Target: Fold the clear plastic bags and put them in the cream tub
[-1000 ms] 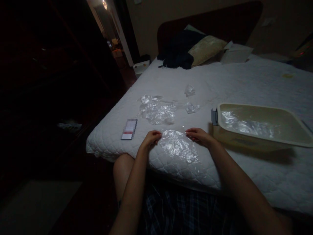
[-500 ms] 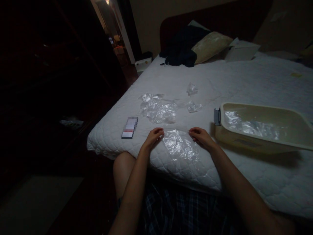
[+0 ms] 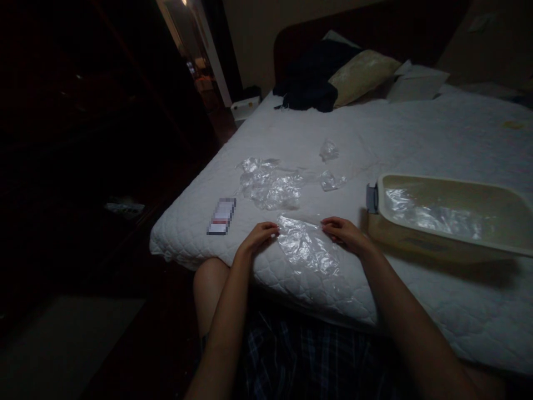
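A clear plastic bag [image 3: 308,247] is spread over the near edge of the bed, shiny and creased. My left hand [image 3: 263,235] pinches its upper left corner between thumb and fingers. At the upper right corner, my right hand [image 3: 342,231] grips the bag the same way. Just beyond lies a heap of crumpled clear plastic bags [image 3: 272,186]. Two smaller crumpled pieces of clear plastic, one nearer [image 3: 332,180] and one farther [image 3: 328,150], rest to the right of that heap.
A beige plastic bin [image 3: 433,244] with a grey latch stands to the right, clear plastic inside it. On the left lies a phone [image 3: 222,216], its screen blurred. Dark cloth [image 3: 310,83], a pillow [image 3: 364,78] and a white box [image 3: 418,83] sit at the far end of the quilted bed [image 3: 416,133].
The bag's top edge has shifted slightly between my hands, its left corner now a little higher. My left hand has moved down a touch. Otherwise the view has only shifted slightly.
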Motion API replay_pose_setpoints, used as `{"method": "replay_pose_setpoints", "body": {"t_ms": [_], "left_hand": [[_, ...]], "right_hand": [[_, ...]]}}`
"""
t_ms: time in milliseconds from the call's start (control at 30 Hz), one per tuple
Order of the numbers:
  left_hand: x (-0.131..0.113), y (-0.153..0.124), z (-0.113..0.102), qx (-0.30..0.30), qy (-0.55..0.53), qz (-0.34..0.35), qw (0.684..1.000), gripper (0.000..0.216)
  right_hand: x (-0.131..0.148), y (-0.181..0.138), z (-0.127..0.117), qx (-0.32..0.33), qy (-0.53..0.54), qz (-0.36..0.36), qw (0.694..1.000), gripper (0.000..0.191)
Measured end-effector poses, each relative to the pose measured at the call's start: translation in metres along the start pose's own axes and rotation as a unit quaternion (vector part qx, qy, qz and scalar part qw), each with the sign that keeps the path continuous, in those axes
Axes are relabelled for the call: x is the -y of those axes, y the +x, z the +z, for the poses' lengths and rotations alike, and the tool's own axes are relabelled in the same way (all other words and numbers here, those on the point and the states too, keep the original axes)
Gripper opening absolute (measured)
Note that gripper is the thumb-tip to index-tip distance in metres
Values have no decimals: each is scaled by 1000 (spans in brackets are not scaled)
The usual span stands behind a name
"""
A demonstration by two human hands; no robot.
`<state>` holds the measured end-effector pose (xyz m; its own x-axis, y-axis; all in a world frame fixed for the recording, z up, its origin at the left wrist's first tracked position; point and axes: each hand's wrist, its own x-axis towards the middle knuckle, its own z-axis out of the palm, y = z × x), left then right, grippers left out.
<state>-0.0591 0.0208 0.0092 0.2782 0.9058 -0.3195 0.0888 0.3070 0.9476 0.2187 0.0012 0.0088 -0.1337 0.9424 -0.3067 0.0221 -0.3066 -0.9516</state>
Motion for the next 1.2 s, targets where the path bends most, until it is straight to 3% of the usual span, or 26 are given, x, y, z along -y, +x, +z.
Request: {"method": "replay_pose_setpoints", "body": {"t_ms": [233, 533, 867, 1200], "left_hand": [[2, -2, -3, 43, -42, 14, 998, 39], [10, 2, -4, 24, 54, 103, 993, 25], [11, 3, -5, 17, 91, 151, 984, 8], [14, 3, -6, 13, 91, 167, 982, 5]], "right_hand": [[-2, 0, -2, 15, 10, -9, 1000, 34], [-3, -1, -2, 3, 3, -10, 1000, 38], [-11, 1, -4, 11, -11, -33, 999, 19], [-10, -2, 0, 16, -37, -99, 994, 6]]}}
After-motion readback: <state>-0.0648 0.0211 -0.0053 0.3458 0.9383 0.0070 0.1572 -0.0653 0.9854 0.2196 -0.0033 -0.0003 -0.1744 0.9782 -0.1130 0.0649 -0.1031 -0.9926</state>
